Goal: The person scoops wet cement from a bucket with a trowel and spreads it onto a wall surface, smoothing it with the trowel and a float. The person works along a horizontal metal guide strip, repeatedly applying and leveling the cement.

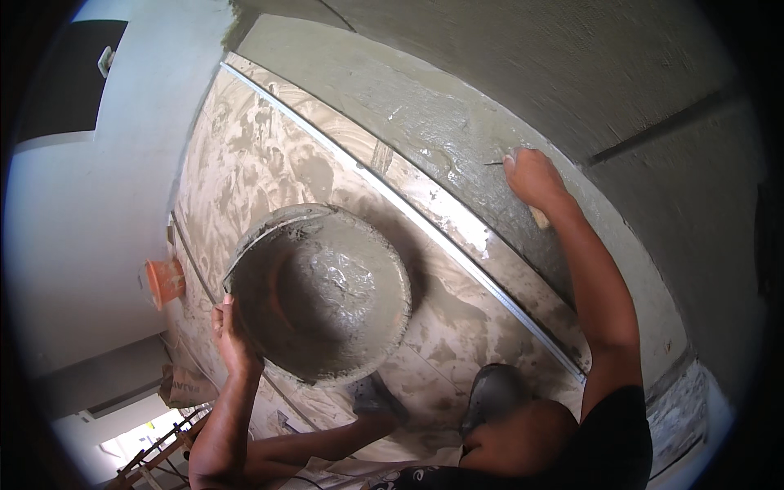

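My left hand (pixel 236 336) is closed on the rim of a large round bucket (pixel 394 282), at its left side. Grey wet mortar (pixel 343 278) lies in the bottom of this cement-smeared bucket, and its wire handle rests against the far left rim. Farther off to the right, my right hand (pixel 536 181) is closed round a trowel (pixel 539 217). A wooden handle end shows below the fist and a thin dark metal edge beyond the thumb; the rest of the trowel is hidden. It is over a strip of wet grey mortar (pixel 441 122) along the wall.
A long metal straightedge (pixel 392 196) lies diagonally across the mortar-smeared floor (pixel 269 155), between bucket and wet strip. An orange bucket (pixel 166 282) and a brown bag (pixel 184 387) stand at left. The rough grey wall (pixel 588 73) rises at right. My feet are close below the bucket.
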### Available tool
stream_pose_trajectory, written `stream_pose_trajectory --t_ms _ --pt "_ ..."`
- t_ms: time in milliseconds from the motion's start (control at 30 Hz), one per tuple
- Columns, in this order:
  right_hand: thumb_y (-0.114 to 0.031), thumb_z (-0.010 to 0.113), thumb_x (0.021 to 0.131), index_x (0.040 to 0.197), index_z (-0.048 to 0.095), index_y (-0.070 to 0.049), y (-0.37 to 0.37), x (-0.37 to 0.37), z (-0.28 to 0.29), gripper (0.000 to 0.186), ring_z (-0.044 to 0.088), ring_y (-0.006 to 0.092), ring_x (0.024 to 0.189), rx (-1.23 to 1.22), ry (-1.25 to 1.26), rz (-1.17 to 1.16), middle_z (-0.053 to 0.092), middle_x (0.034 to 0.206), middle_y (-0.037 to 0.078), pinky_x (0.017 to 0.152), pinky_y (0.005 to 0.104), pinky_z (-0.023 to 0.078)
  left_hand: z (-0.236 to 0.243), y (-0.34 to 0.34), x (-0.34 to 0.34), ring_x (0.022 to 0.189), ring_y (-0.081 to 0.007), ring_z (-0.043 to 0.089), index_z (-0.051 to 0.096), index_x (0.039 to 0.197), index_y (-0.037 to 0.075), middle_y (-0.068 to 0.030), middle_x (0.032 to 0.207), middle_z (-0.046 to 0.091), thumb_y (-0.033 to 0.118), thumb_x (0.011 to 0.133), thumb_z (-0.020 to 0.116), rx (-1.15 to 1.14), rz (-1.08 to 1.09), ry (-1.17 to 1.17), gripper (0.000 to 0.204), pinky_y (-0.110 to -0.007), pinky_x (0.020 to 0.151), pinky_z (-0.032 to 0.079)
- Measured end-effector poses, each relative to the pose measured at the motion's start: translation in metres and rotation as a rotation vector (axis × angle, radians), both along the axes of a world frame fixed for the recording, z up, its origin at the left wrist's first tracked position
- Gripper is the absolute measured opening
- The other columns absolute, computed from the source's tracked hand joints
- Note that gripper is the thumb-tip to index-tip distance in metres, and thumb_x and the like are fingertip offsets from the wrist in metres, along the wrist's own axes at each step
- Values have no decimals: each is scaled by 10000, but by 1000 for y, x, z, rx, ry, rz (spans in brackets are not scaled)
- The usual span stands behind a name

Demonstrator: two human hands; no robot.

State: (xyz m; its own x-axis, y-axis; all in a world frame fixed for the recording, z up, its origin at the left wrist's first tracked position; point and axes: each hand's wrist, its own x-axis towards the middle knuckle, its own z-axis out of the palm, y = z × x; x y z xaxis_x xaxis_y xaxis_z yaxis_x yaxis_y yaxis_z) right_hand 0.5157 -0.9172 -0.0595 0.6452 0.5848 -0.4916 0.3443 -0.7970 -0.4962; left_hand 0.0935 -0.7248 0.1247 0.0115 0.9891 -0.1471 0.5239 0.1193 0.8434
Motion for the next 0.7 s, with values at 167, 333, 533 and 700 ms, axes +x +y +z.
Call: stream_pose_trajectory --t_ms 167,333,533,700 --pt "-263 500 990 1046 675 61 29 10 -9 373 647 423 1028 149 3 54 668 1062 290 929 487 496 -3 4 0 706 -30 434 520 844 137 63 777 518 321 999 609 9 5 -9 256 -205 675 375" --pt "-272 520 981 1015 676 69 65 27 -28 377 654 436 984 209 -123 27 667 1019 312 894 496 501 -7 3 -2 704 -41 432 506 835 136 57 782 517 317 1008 595 42 -17 -22 265 -211 666 374" --pt "-260 543 969 974 686 90 87 46 -41 377 664 438 972 257 46 139 673 1002 320 878 492 501 -8 5 -7 715 -51 458 503 844 120 35 801 548 321 1009 591 28 -14 -49 275 -217 678 399" --pt "-258 553 967 997 685 93 111 45 -18 377 655 425 1031 291 40 156 664 1062 321 903 486 499 -5 1 -2 721 -53 479 504 853 112 16 811 568 330 1010 591 11 -12 -54 282 -217 688 422"
